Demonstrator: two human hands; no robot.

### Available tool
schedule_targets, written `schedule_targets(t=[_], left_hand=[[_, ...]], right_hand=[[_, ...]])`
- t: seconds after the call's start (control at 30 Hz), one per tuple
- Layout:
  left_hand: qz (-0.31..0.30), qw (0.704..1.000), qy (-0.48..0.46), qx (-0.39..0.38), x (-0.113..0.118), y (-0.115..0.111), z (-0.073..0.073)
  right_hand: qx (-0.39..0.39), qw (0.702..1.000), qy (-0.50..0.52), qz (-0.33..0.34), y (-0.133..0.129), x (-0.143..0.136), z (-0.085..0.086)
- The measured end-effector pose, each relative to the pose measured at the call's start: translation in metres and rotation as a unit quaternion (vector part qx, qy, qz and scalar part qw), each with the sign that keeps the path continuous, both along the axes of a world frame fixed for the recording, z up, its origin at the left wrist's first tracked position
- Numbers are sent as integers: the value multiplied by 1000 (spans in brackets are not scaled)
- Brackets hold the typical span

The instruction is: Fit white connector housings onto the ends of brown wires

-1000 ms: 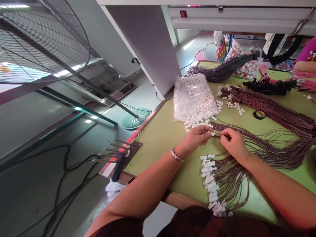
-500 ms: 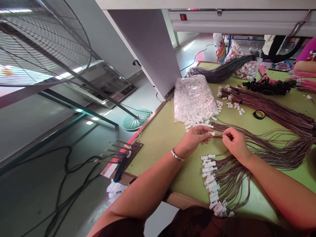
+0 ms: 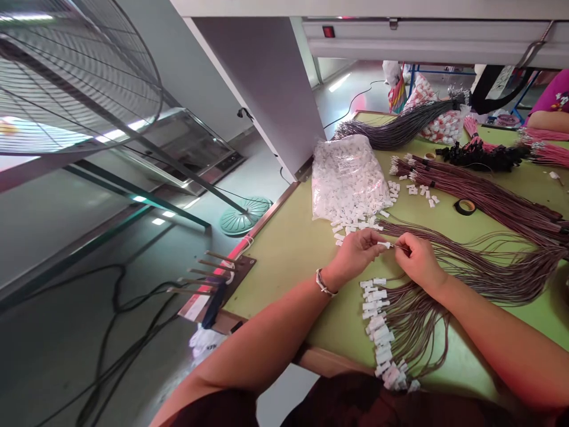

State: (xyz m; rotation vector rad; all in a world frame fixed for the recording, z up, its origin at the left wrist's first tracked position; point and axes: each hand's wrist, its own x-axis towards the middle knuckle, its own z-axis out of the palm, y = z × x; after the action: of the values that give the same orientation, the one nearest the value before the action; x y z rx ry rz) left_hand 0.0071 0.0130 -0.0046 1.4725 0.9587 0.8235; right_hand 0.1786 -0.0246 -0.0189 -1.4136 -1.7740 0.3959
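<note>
Between thumb and fingers of my left hand (image 3: 358, 254) is a small white connector housing (image 3: 384, 244). Facing it, my right hand (image 3: 416, 258) pinches the end of a thin brown wire (image 3: 395, 246); the wire tip is at the housing's end, and I cannot tell how deep it sits. Below my hands lies a row of wires with white connectors (image 3: 381, 335) on their ends. A bundle of brown wires (image 3: 502, 267) runs off to the right. Beyond my left hand, a clear bag of white connectors (image 3: 349, 178) spills several pieces onto the table.
On the green table (image 3: 275, 267) lie a black tape roll (image 3: 464, 206), a dark red wire bundle (image 3: 493, 193), black connectors (image 3: 484, 155) and a grey wire bundle (image 3: 395, 130). A pegged bracket (image 3: 235, 279) sits at the left edge. A fan (image 3: 80, 77) stands left; a person's arm (image 3: 549, 120) shows far right.
My hands have come closer together, so the wire gap between housing and right fingers is shorter. My left hand has shifted slightly right, my right slightly left.
</note>
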Motion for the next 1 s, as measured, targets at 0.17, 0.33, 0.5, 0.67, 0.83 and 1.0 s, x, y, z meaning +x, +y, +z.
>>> schedule_targets(t=[0.17,0.33,0.5,0.67,0.83,1.0], left_hand=[[-32,999,38,21,-1,-1,-1],[-42,996,55,61,-6,2,0],[-78,996,6,-34,-3,3,-5],[-37,998,-26,-50,5,0,-12],[-43,995,-47,-75,5,-1,-12],[-52,996,-42,-67,3,0,-10]], right_hand=[[11,999,-29,15,0,3,1],[-3,998,-51,29,2,7,1],[18,997,-65,44,1,3,-1],[-49,998,16,25,1,1,0],[-72,997,12,6,0,4,3],[-49,999,-15,2,0,4,4]])
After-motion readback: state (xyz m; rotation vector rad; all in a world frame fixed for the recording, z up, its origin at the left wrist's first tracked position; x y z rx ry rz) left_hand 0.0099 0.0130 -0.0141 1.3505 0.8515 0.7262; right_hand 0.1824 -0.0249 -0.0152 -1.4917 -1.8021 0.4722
